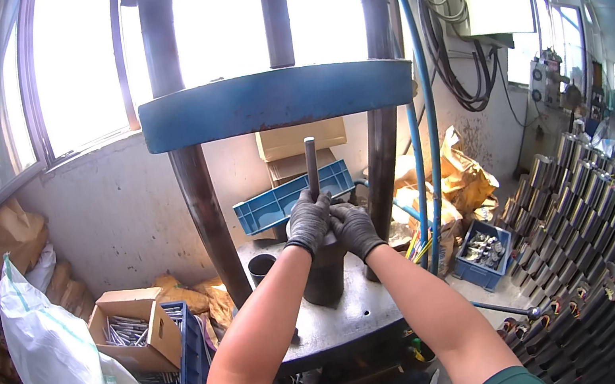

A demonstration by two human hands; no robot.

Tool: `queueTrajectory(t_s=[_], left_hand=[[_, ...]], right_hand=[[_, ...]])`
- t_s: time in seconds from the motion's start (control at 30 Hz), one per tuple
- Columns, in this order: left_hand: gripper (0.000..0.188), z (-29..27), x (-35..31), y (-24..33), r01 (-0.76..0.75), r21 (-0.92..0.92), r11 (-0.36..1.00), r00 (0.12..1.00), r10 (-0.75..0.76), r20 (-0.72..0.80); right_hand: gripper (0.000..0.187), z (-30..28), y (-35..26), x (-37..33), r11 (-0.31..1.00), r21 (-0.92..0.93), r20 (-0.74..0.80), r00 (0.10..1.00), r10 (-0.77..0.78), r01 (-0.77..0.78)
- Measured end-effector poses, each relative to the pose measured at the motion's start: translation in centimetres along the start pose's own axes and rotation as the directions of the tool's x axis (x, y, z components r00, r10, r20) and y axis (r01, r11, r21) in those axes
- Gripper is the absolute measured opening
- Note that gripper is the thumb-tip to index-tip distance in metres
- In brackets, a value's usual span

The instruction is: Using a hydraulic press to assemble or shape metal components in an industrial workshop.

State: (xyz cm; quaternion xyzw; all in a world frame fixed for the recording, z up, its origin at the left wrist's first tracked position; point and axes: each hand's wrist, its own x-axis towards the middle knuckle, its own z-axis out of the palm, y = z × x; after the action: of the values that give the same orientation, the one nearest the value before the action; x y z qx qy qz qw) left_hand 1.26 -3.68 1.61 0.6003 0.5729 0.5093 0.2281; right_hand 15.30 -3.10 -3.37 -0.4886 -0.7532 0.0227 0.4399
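Note:
Both my hands wear grey gloves and meet above a dark cylinder (325,279) standing upright on the press's metal table. My left hand (308,224) is closed around the lower end of an upright metal rod (311,161), which rises above its fingers. Close beside it, my right hand (356,228) curls its fingers inward near the rod's base, at the cylinder's top. What those fingers hold is hidden. The blue press crossbeam (277,103) is above the rod, with a gap between them. A shorter dark cup-like cylinder (261,267) stands left of the large one.
Dark press columns (207,216) flank the work. Behind stands a tilted blue crate (267,213) by cardboard boxes. At left are a white sack (59,352) and a carton of metal rods (133,332). Many metal tubes (587,228) are stacked at right, near a blue bin (483,254).

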Motion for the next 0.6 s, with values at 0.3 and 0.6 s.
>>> queueTrajectory(t_s=[0.3, 0.6], left_hand=[[0.018, -0.3, -1.6, -2.6, -0.308, -0.079, 0.948, 0.934, 0.286, -0.214], [0.057, -4.6, -13.7, 0.1, -0.33, -0.644, 0.69, 0.927, 0.364, -0.086]], right_hand=[[0.027, -0.8, -3.7, -0.6, 0.972, -0.236, -0.014, 1.0, -0.005, 0.002], [0.029, -1.3, -2.2, -0.3, 0.957, -0.288, -0.069, 0.998, -0.003, -0.017]])
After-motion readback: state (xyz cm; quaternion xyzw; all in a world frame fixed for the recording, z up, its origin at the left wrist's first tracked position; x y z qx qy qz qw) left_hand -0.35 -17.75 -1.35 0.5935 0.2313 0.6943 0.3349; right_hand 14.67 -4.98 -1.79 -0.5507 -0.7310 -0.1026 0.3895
